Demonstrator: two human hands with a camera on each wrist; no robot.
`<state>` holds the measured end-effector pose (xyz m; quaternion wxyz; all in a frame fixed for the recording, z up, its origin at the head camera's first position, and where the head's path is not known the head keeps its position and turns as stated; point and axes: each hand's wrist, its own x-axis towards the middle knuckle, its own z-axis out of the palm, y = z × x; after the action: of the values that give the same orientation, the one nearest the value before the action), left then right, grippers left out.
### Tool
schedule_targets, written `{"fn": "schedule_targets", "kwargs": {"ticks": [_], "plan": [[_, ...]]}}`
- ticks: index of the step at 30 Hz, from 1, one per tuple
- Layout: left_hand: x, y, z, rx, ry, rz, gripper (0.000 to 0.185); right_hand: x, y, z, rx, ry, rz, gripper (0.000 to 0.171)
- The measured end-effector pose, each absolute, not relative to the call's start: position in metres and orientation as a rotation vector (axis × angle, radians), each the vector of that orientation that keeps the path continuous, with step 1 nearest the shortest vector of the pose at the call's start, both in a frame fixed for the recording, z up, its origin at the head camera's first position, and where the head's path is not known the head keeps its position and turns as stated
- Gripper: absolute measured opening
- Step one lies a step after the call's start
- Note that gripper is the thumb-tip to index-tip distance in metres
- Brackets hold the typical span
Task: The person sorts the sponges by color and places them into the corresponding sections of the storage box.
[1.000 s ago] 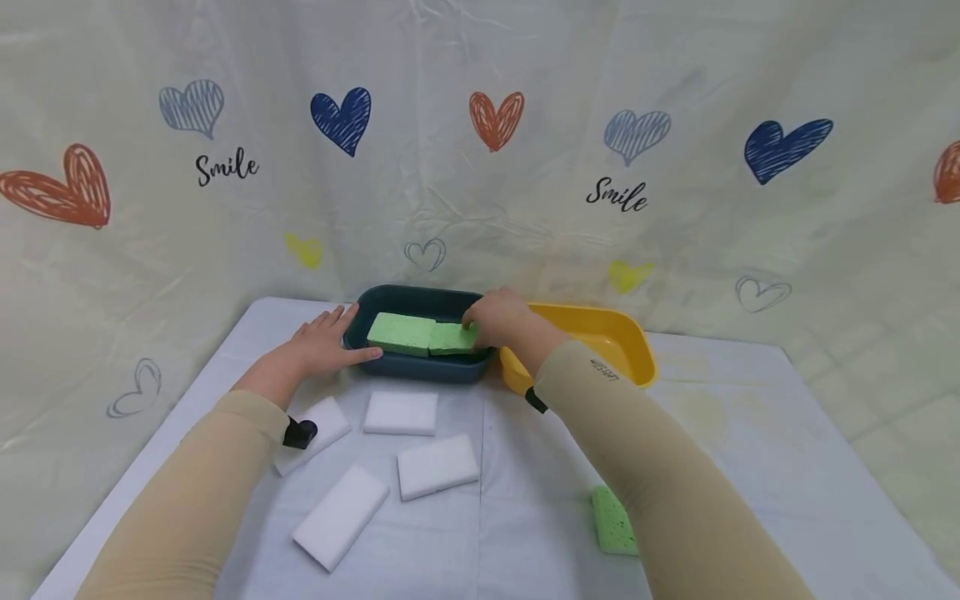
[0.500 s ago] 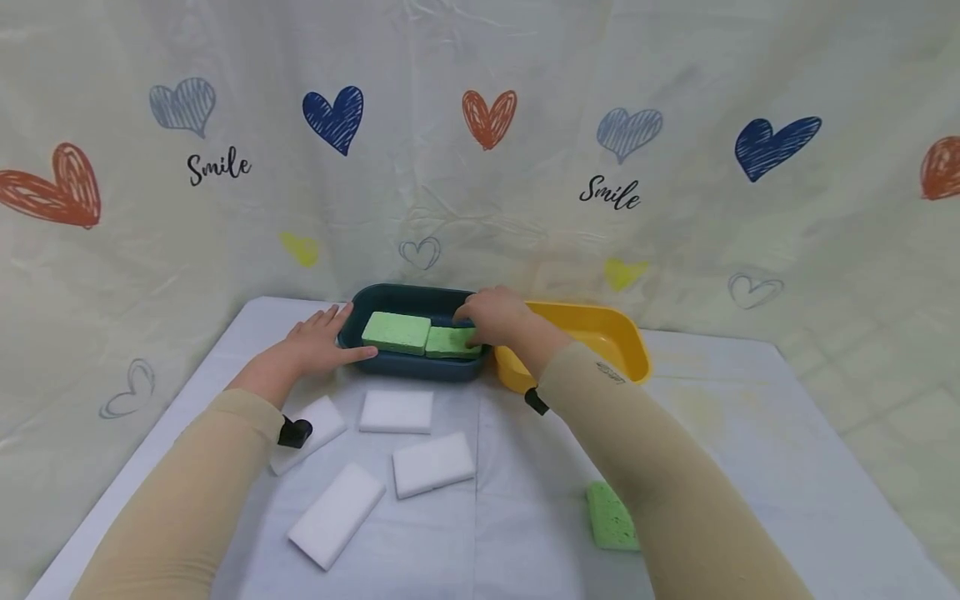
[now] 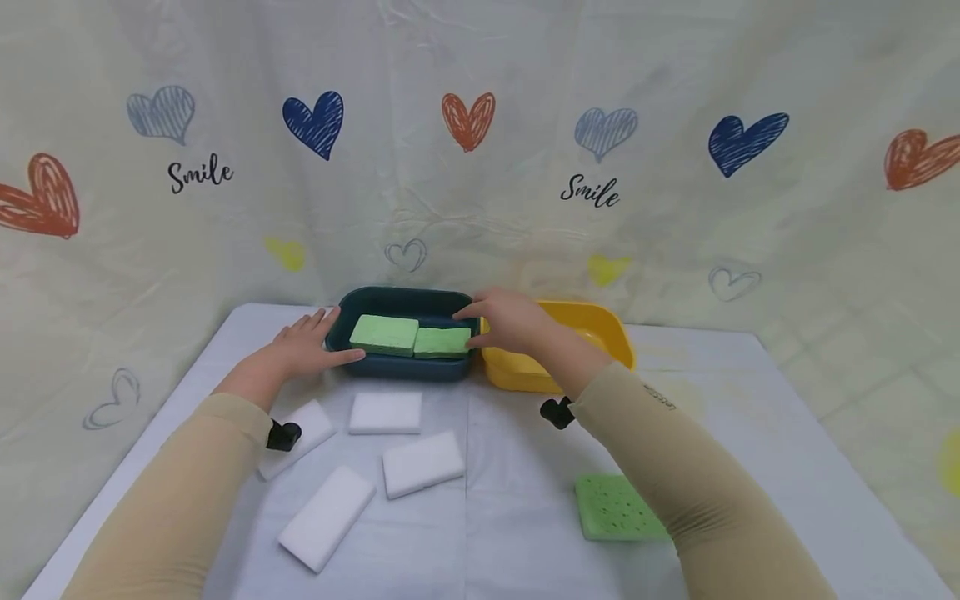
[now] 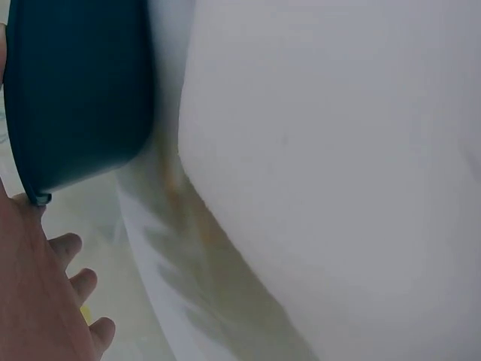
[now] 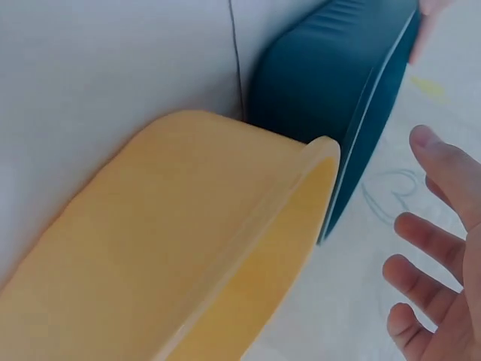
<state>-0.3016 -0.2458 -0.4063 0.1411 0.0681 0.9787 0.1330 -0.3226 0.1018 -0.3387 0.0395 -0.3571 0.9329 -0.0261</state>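
A dark blue tray (image 3: 397, 297) stands at the back of the table with two green sponges (image 3: 385, 333) (image 3: 442, 341) lying side by side in it. My left hand (image 3: 318, 337) rests against the tray's left side with straight fingers; in the left wrist view the fingers (image 4: 71, 248) lie beside the tray wall (image 4: 75, 98). My right hand (image 3: 480, 321) hovers at the tray's right rim, fingers spread and holding nothing. The right wrist view shows those fingers (image 5: 428, 256) apart from the blue tray (image 5: 331, 83) and the yellow tray (image 5: 188, 248).
The yellow tray (image 3: 600, 321) sits to the right, touching the blue one. Several white sponges (image 3: 386, 412) lie scattered on the cloth in front. One more green sponge (image 3: 615, 507) lies near my right forearm. A heart-print backdrop (image 3: 465, 167) closes off the rear.
My right hand has let go of the right green sponge and drawn back to the tray's right rim. The sponge now lies flat in the tray. The left hand has stayed put.
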Motion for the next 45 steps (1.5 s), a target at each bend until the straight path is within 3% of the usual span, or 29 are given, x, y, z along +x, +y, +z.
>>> {"fn": "schedule_targets", "kwargs": {"ticks": [26, 45], "plan": [[-0.297, -0.243, -0.403, 0.176, 2.81, 0.398, 0.121, -0.212, 0.221, -0.36, -1.181, 2.887, -0.025, 0.047], [-0.296, -0.244, -0.403, 0.18, 2.817, 0.396, 0.119, -0.154, 0.32, -0.383, -0.913, 2.77, -0.29, 0.051]]}}
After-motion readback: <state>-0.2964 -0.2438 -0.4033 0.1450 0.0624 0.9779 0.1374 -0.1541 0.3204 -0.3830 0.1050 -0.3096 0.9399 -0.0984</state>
